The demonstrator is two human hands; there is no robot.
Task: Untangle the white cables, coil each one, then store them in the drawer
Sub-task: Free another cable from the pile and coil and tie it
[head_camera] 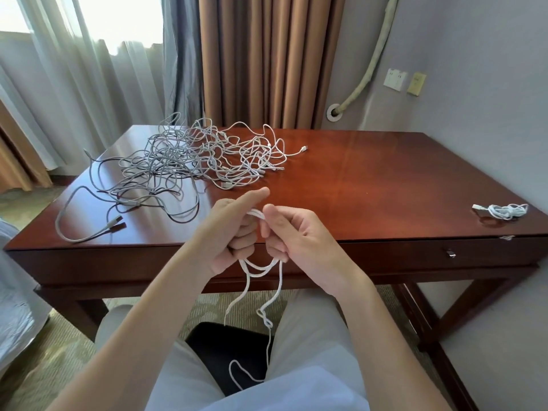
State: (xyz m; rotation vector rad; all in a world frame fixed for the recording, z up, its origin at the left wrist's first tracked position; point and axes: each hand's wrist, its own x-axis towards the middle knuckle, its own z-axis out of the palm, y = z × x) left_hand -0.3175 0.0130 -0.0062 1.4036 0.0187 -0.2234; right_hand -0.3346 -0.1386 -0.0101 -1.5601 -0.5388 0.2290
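Before the wooden desk (pixel 370 179), both hands, left (pixel 231 232) and right (pixel 296 235), grip one white cable (pixel 261 268).

White cables (pixel 189 161) lie tangled on the glossy reddish-brown desk (pixel 370 179); behind it hang tan curtains (pixel 267 60), with pale sheer curtains (pixel 74 84) left of them.

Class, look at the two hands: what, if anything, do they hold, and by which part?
Both the left hand and the right hand grip one white cable by its upper loops; its tail hangs free below.
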